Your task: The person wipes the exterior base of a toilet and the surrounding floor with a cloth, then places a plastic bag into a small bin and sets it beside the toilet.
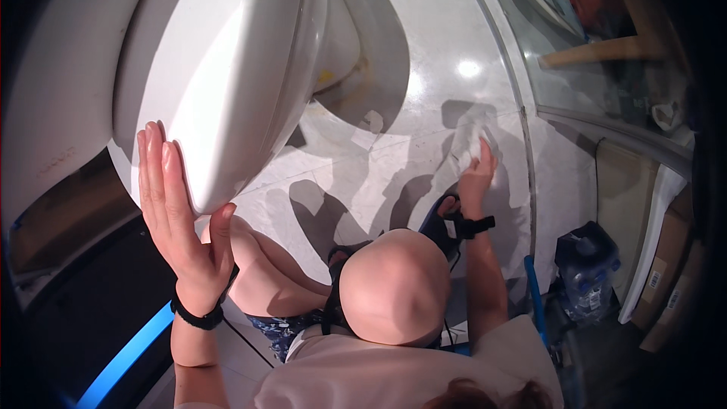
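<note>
My left hand (178,220) lies open on the rounded front end of a white toilet (219,68), its fingers stretched along the lid and the thumb apart at the rim. To the right, low over the pale tiled floor (344,163), my right hand (478,178) is closed on a crumpled white wipe (463,148). The wipe appears to touch the floor, though its underside is hidden. Between the toilet base and the wipe lies a small scrap of white paper (369,127). Both wrists wear black bands.
A glass partition on a metal track (522,95) runs along the right. Beyond its lower end stand a plastic-wrapped bottle pack (587,269) and cardboard boxes (659,269). Blue bars (125,356) flank me. My bent knee (394,288) and sandalled feet occupy the near middle.
</note>
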Motion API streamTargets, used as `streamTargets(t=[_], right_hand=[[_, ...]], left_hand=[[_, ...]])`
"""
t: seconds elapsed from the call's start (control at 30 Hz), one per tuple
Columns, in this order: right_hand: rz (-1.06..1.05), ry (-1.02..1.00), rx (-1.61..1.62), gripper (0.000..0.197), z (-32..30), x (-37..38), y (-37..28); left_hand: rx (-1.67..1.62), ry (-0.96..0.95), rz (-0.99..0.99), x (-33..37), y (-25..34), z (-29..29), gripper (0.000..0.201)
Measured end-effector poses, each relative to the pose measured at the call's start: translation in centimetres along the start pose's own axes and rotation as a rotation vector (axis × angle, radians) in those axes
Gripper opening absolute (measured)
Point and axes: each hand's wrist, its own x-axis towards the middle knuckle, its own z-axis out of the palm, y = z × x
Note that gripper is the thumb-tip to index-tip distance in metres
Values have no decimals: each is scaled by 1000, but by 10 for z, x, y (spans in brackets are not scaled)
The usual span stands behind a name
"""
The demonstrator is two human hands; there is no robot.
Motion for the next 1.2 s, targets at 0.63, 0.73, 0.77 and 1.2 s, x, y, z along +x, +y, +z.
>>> streamTargets(t=[0.63,0.73,0.77,1.2], right_hand=[[-431,-293,-151,26,115,33,-90],[-660,-412,-309,21,130,2,-78],[-809,-408,-410,20,131,-11,-68],[-996,-456,-201,24,147,22,-66]], left_hand=[[-9,21,26,1,0,4,59],[-30,31,38,2,-1,5,58],[-30,28,43,3,-1,4,58],[-35,27,22,3,-1,5,58]])
